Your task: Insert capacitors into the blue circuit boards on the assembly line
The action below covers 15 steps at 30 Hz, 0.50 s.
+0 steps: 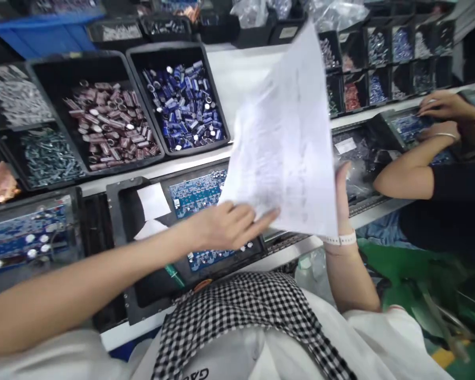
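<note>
A white printed sheet, blurred and standing up at a slant, fills the middle of the head view. My right hand holds it at its right edge, with part of the hand hidden behind the paper. At the lower left of the sheet is my left hand, its index finger stretched out across the print and the other fingers curled at the edge. Under my left hand and the sheet lies a blue circuit board in a black tray. Two white paper pieces are beside the board.
Bins of brown capacitors and blue capacitors stand behind the tray. Small part bins line the back right. Another board sits at the left. A co-worker's arms reach over a board at the right.
</note>
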{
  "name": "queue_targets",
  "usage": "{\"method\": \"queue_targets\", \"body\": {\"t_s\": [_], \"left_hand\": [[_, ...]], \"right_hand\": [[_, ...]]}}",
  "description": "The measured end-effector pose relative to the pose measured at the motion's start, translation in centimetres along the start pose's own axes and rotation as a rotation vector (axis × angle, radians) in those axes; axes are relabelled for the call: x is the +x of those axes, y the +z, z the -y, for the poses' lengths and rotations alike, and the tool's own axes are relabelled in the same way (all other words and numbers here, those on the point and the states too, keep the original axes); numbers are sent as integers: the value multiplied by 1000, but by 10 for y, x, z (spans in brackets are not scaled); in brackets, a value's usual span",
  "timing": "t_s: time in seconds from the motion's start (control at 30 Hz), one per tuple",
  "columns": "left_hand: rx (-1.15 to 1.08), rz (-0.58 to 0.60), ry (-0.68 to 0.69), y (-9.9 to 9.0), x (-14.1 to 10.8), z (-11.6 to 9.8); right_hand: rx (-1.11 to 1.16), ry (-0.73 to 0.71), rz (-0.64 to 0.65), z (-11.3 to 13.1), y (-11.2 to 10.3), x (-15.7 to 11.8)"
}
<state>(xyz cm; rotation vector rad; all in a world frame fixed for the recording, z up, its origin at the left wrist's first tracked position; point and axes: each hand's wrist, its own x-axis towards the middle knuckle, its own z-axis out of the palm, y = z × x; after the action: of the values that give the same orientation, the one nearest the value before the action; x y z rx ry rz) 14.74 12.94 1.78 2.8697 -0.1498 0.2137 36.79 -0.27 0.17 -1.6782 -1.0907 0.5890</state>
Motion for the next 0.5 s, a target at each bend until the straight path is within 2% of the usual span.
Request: {"method": "queue_targets", "body": {"t_s": [0.13, 0.2, 0.23, 0.27, 0.3, 0.37, 0.43, 0.5], "left_hand": [[218, -10, 204, 12, -39, -43], [206, -25, 226, 12, -52, -54], [159, -47, 181, 11, -58, -57], [107, -90, 78, 10, -64, -57], [61, -157, -84, 10, -70, -56], [-54, -342, -508, 12, -80, -50], [-301, -498, -856, 17, -86, -42], [-673, -545, -1026, 25, -84, -36]], "right_hand": [[268, 204, 73, -1, 13, -5], [391, 300, 131, -4, 23, -18], [453, 343, 147, -6, 27, -24], [511, 379, 158, -7, 28, -30], [560, 404, 162, -7, 29, -35], [628, 430, 162, -7, 26, -43], [661, 439, 168, -6, 21, -47], [680, 431, 181, -5, 18, -49]]}}
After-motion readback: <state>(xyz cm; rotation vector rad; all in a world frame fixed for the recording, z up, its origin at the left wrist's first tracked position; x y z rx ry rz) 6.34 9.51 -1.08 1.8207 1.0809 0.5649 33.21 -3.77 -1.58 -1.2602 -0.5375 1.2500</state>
